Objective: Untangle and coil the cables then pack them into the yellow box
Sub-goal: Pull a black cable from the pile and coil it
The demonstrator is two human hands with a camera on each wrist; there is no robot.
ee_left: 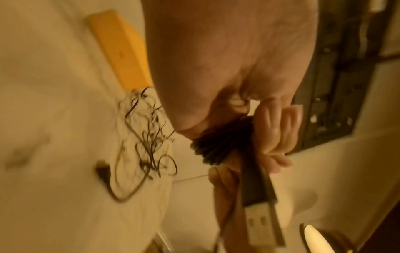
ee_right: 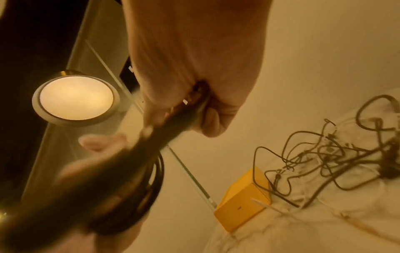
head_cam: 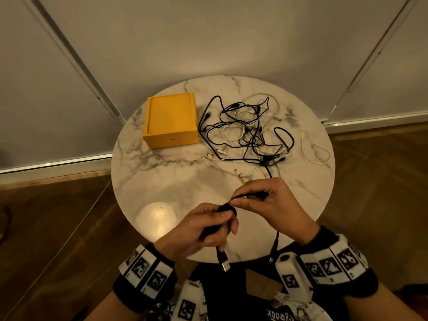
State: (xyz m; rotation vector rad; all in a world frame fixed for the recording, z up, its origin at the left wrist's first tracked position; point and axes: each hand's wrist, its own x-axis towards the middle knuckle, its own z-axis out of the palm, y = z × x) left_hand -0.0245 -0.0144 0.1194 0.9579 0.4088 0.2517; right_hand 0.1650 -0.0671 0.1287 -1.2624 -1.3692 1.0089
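A tangle of black and white cables (head_cam: 250, 133) lies on the far right of the round marble table (head_cam: 162, 177). The yellow box (head_cam: 171, 120) stands to its left, lid on. Over the near edge my left hand (head_cam: 208, 228) grips a small coil of black cable (ee_left: 218, 145), and its USB plug (head_cam: 224, 262) hangs below. My right hand (head_cam: 259, 198) pinches the same black cable (head_cam: 252, 195) just beside the coil. A second plug (head_cam: 273, 252) dangles under the right hand. The cable runs on to the tangle (ee_right: 337, 152), with the yellow box (ee_right: 242, 202) in front.
The table is small, with wooden floor (head_cam: 58, 228) around it and pale wall panels (head_cam: 208, 35) behind. A bright lamp reflection (head_cam: 157, 218) lies on the near left of the tabletop. A round ceiling lamp (ee_right: 75, 97) shows in the right wrist view.
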